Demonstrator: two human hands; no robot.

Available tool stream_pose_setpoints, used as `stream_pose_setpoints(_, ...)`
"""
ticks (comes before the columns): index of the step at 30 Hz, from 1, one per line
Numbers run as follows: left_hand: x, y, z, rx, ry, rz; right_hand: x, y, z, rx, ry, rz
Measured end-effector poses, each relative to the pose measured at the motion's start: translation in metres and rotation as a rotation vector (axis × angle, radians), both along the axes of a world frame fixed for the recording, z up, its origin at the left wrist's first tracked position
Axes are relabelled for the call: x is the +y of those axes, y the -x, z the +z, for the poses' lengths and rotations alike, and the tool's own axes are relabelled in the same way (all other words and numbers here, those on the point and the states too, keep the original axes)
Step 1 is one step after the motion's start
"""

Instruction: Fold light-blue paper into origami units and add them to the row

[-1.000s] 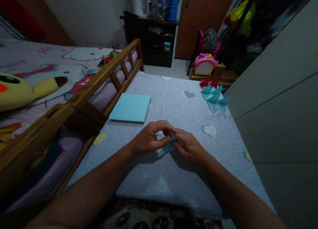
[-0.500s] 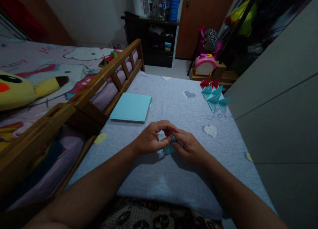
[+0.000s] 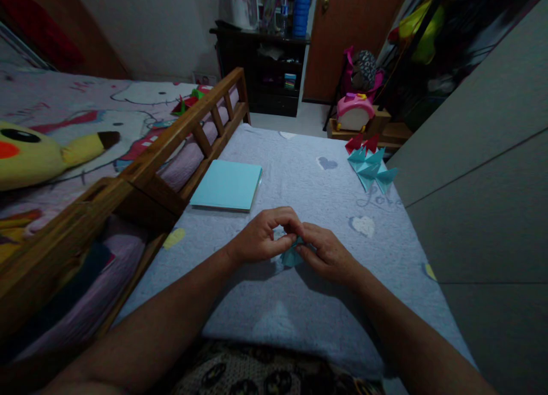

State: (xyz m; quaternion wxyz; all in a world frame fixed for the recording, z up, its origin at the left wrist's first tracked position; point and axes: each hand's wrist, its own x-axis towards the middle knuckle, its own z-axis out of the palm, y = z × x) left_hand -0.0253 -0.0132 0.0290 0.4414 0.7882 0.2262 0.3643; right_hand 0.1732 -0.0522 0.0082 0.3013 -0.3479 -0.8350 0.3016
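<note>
A small folded piece of light blue paper [image 3: 291,257] is held between my two hands, low over the cloth-covered surface. My left hand [image 3: 269,235] pinches its upper part with thumb and fingertips. From the other side, my right hand [image 3: 327,251] grips it with thumb and index finger, the two hands' fingertips touching. Much of the paper is hidden by my fingers. Ahead and to the left lies a stack of square light blue paper [image 3: 229,184]. Several folded light blue paper shapes [image 3: 370,168] stand at the far right, with red folded paper [image 3: 355,144] behind them.
The surface carries a pale patterned cloth [image 3: 295,184]. Along the left runs a wooden rail [image 3: 184,124], with a yellow plush toy [image 3: 38,158] on the bedding beyond it. A white panel [image 3: 483,184] borders the right side. A dark cabinet [image 3: 261,69] stands at the back.
My fingertips have shifted slightly on the blue paper and closed nearer together over its top. The other things stay in place.
</note>
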Motion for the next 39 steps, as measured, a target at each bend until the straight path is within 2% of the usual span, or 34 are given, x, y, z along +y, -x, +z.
stream_pose_setpoints(7, 0.000, -0.001, -0.003, -0.047, 0.032, 0.005, 0.000, 0.000, 0.002, 0.008, -0.004, -0.004)
stream_pose_setpoints(14, -0.003, -0.002, -0.011, -0.203, 0.295, 0.037, 0.000, 0.000, 0.005, 0.038, 0.004, -0.039)
stream_pose_setpoints(16, -0.004, -0.003, -0.015, -0.168, 0.288, 0.022, 0.001, -0.002, 0.005, 0.077, 0.026, -0.087)
stream_pose_setpoints(20, -0.007, -0.008, -0.021, 0.082, 0.238, 0.090, 0.002, -0.005, 0.006, 0.161, 0.101, -0.189)
stream_pose_setpoints(24, -0.012, -0.015, -0.024, 0.230, 0.289, 0.143, 0.002, -0.006, 0.006, 0.197, 0.138, -0.268)
stream_pose_setpoints(30, -0.015, -0.018, -0.025, 0.228, 0.347, 0.131, 0.002, -0.005, 0.007, 0.287, 0.208, -0.288)
stream_pose_setpoints(35, -0.012, -0.018, -0.029, 0.206, 0.276, 0.068, 0.003, -0.006, 0.007, 0.340, 0.263, -0.286)
stream_pose_setpoints(39, -0.012, -0.021, -0.031, 0.182, 0.284, 0.095, 0.004, -0.009, 0.006, 0.370, 0.296, -0.288)
